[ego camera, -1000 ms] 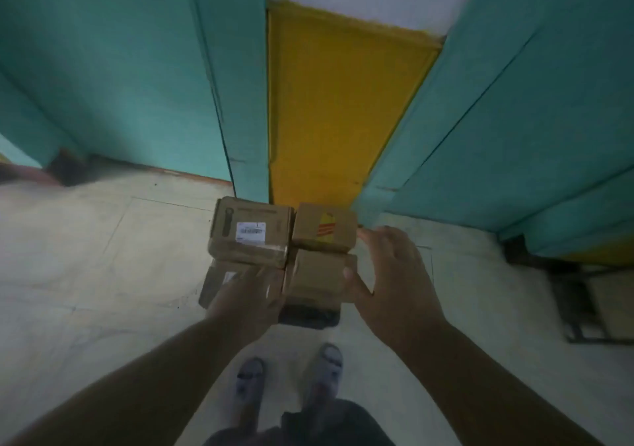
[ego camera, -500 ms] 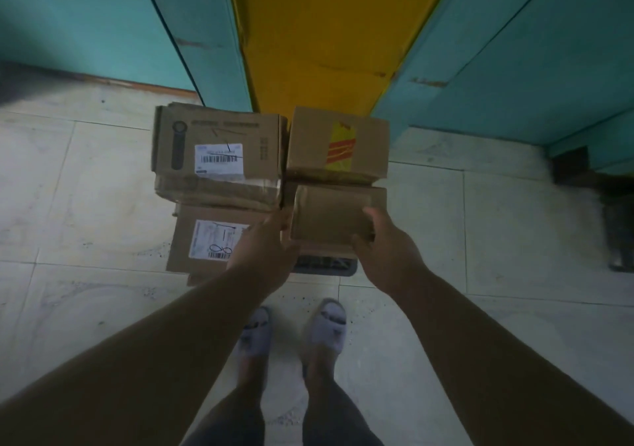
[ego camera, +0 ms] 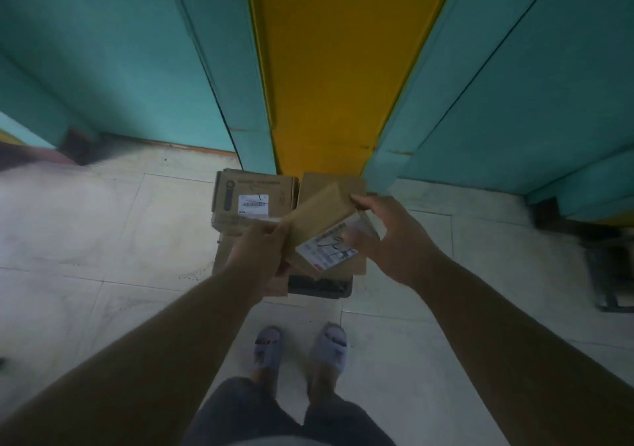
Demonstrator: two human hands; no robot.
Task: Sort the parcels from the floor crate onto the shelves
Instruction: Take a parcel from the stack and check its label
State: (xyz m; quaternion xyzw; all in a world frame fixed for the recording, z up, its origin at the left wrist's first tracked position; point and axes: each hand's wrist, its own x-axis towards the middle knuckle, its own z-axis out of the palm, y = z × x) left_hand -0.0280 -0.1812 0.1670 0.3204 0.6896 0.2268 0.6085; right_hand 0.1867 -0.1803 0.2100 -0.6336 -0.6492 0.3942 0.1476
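Change: small parcel [ego camera: 322, 219], half a second ago flat on the stack, now lifted clear and tilted, white label [ego camera: 326, 248] turned up. Left hand [ego camera: 260, 253] grips its left edge, fingers curled; right hand [ego camera: 387, 236] pinches its right end, thumb on the label. Left: labelled box [ego camera: 252, 198], barcode sticker, print too blurred to read. Beneath: more cardboard boxes [ego camera: 346, 181], probably filling the dark floor crate [ego camera: 320, 286], mostly hidden by the hands. Behind: teal panels [ego camera: 137, 51], yellow panel [ego camera: 336, 68]. Below: tiled floor [ego camera: 103, 233], grey sandals [ego camera: 331, 346]
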